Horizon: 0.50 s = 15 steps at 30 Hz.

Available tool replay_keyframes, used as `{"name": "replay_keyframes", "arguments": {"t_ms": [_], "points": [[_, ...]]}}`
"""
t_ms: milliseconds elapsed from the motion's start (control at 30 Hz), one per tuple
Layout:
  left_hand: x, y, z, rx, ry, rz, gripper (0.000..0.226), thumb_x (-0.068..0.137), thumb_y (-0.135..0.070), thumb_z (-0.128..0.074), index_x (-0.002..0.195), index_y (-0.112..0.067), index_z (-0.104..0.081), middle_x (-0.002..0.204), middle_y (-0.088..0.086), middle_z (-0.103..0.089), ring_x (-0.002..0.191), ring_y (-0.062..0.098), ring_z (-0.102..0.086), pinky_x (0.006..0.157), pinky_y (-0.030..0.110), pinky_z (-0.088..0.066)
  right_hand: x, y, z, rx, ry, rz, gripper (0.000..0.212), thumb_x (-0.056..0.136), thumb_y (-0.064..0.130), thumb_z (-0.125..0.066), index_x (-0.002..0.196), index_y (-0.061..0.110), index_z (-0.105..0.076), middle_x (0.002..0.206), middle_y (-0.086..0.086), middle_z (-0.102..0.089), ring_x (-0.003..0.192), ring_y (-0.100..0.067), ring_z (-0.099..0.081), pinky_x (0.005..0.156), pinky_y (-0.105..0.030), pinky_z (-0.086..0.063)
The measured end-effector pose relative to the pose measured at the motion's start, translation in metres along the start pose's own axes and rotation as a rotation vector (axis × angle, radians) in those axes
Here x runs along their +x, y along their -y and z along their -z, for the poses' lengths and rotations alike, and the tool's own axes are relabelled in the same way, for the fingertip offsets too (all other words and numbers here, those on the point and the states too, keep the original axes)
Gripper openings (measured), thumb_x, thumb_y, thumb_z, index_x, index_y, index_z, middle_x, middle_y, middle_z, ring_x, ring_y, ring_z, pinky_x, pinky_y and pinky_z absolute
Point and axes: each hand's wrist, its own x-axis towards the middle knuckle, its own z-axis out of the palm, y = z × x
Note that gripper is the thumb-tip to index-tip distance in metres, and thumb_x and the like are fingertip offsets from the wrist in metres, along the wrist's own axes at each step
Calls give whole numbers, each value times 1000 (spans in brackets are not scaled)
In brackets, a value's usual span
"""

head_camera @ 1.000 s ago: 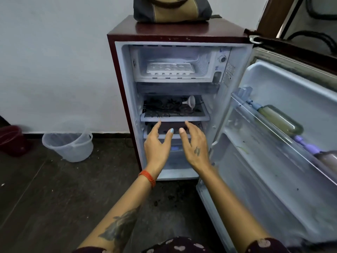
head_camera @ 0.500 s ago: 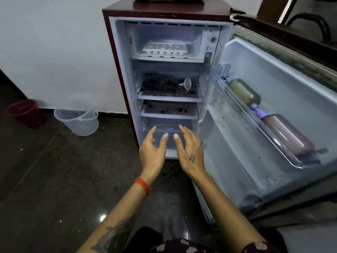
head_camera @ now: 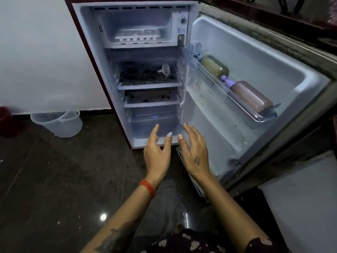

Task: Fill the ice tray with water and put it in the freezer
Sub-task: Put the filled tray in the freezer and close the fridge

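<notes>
A white ice tray [head_camera: 137, 35] lies flat inside the freezer compartment [head_camera: 109, 24] at the top of a small open fridge [head_camera: 85, 52]. Far below it, my left hand [head_camera: 157, 152] and my right hand [head_camera: 194, 152] hover side by side in front of the fridge's bottom drawer. Both hands have relaxed, spread fingers and hold nothing. Neither hand touches the fridge or the tray.
The fridge door [head_camera: 255, 73] stands wide open to the right, with two lying bottles [head_camera: 215, 65] in its rack. A small funnel [head_camera: 165, 69] sits on the upper shelf. A clear bucket [head_camera: 58, 123] and a red bucket [head_camera: 5, 119] stand on the dark floor at left.
The view has pulled back and tilted down from the fridge. Both hands have dropped from shelf height to the bottom drawer's level, still empty and spread.
</notes>
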Motion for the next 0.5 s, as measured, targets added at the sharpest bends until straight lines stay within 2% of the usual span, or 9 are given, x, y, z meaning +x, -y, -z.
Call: {"name": "replay_keyframes", "arguments": {"t_ms": [167, 300, 400, 500], "points": [[-27, -1, -17, 14, 65, -25, 56, 92, -33, -59, 143, -20, -40, 145, 1, -45, 128, 16, -48, 103, 33, -43, -26, -18, 25, -46, -50, -22, 60, 90, 52, -32, 144, 25, -34, 150, 0, -34, 139, -12, -25, 108, -19, -15], [-42, -8, -46, 10, 123, -61, 57, 91, -34, -59, 143, -20, -40, 146, -1, -45, 130, 17, -46, 104, 42, -44, -37, -38, 54, -79, -107, -24, 68, 87, 62, -26, 143, 26, -34, 151, 3, -33, 139, -9, -23, 108, -17, -13], [-54, -17, -75, -5, 144, -76, 57, 90, -33, -60, 142, -19, -41, 145, 1, -46, 130, 19, -47, 103, 43, -44, -43, -54, 79, -73, -156, -19, 67, 87, 61, -27, 142, 26, -37, 150, 2, -34, 137, -4, -23, 110, -19, -16], [-68, -30, -106, -9, 186, -76, 57, 90, -33, -62, 141, -19, -42, 142, 4, -49, 128, 19, -49, 102, 43, -45, -46, -68, 110, -64, -253, 3, 61, 89, 56, -32, 138, 22, -44, 145, 1, -40, 129, 4, -24, 106, -9, -15]]}}
